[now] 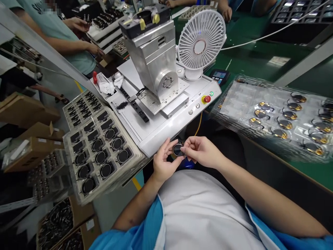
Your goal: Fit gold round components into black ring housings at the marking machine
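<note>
Between both hands, just in front of my body, is a round watch case [178, 149] with a dark face and a metal-looking rim. My left hand [165, 160] grips its edge with fingers and thumb curled around the left side. The fingers of my right hand [199, 150] pinch at its right side, with the thumb over the face. Its underside is hidden. On my left, a pale plastic tray [134, 148] holds several similar round dark watch cases in its pockets. To the right, a stack of clear trays [234, 119] carries round dark discs with orange parts.
Ahead stands a white machine base [153, 140] with a metal block [151, 55], a red stop button [207, 99] and buttons. A white fan [200, 38] stands behind it. A co-worker [59, 41] is at the upper left. Cardboard boxes [33, 152] lie far left.
</note>
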The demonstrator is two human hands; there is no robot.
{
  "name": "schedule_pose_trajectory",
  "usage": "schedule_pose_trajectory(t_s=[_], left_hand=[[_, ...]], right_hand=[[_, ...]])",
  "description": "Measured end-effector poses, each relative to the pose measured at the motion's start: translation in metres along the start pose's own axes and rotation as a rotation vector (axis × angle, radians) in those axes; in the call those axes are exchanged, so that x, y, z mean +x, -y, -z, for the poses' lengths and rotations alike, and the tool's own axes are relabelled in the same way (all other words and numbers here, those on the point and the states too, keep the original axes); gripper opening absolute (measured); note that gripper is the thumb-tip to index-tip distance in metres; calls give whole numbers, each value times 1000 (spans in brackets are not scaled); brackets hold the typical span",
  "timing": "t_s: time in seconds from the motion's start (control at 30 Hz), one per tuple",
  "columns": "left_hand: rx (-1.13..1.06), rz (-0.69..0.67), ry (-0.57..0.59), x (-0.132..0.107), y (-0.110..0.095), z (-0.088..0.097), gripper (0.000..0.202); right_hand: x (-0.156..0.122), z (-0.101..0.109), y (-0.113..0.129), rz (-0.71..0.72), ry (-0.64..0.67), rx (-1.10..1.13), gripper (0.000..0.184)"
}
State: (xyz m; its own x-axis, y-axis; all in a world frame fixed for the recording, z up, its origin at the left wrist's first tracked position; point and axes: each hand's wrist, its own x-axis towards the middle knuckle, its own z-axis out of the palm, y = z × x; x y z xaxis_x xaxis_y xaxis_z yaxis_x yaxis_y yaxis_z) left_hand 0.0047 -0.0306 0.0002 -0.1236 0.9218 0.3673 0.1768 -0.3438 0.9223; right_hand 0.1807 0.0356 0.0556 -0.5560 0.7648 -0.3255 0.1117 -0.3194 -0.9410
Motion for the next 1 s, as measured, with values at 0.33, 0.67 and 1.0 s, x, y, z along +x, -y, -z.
schedule_pose_trajectory(t_s=[0.33, 0.67, 1.0], left_hand=[[45, -25, -2, -2, -2, 1, 83], [52, -65, 75, -8, -1, -5, 85], [133, -47, 116, 2, -6, 15, 44]], right_hand=[[0, -7, -4, 46, -97, -141, 24], [-7, 1, -18, 30, -74, 33, 34], [-152, 222, -50, -88, -1766, -655, 29]])
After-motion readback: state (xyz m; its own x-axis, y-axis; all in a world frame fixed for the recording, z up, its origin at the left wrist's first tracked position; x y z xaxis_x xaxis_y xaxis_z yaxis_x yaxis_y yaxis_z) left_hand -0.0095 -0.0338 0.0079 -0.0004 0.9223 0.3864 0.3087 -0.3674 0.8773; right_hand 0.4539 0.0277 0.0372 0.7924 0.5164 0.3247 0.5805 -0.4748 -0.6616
